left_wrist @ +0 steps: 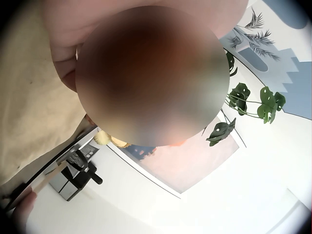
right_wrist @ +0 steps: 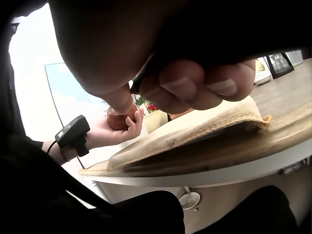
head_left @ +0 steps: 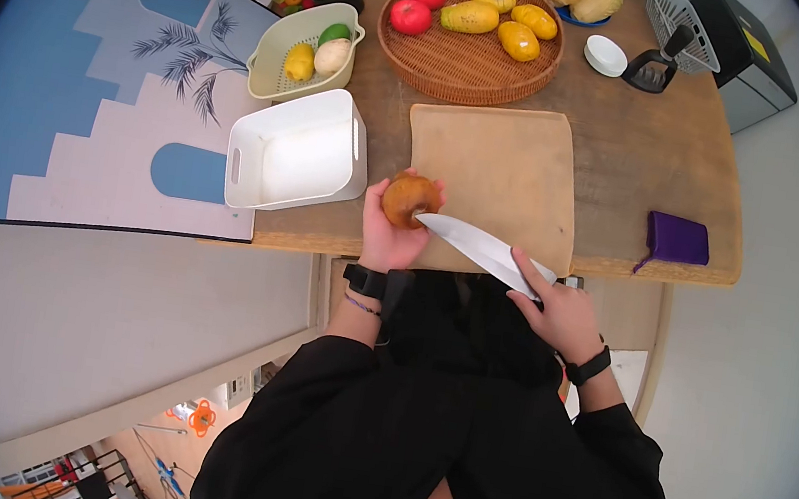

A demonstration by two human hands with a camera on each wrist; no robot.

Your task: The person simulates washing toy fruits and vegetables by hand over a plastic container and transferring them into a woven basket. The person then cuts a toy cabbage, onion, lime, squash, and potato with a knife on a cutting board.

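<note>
My left hand [head_left: 388, 244] cradles a round brown onion [head_left: 409, 197], fingers curled about its sides, just over the near left edge of the cloth-like tan mat [head_left: 502, 162]. In the left wrist view the onion [left_wrist: 151, 78] is large and blurred. A large kitchen knife [head_left: 480, 247] is in my right hand [head_left: 563, 313], its index finger stretched along the blade. The blade points left, and its tip meets the pale end of the onion. Curled fingers [right_wrist: 185, 87] show in the right wrist view, and they hide most of the handle.
To the left stands a white bin [head_left: 301, 156], with a pale green colander [head_left: 268, 61] of produce behind it. A wicker tray [head_left: 463, 76] holds red and yellow produce at the back. A purple pouch [head_left: 678, 239] lies right; a white bowl [head_left: 604, 56] stands further back.
</note>
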